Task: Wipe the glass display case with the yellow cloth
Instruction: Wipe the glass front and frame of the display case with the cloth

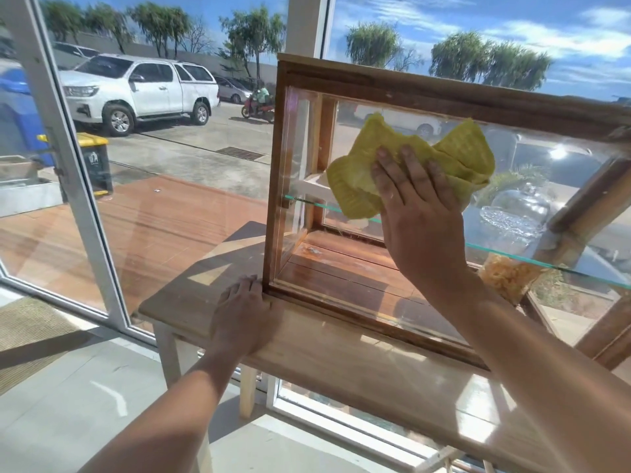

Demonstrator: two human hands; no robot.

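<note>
A wood-framed glass display case stands on a wooden table. My right hand presses a crumpled yellow cloth flat against the upper part of the case's front glass pane, fingers spread over it. My left hand rests palm down on the tabletop, touching the case's lower left corner. A glass shelf runs across the inside of the case.
Inside the case at right sit a glass domed dish and a bag of yellow snacks. Large windows stand behind the table, showing a parking lot with a white pickup outside. A woven mat lies on the floor at left.
</note>
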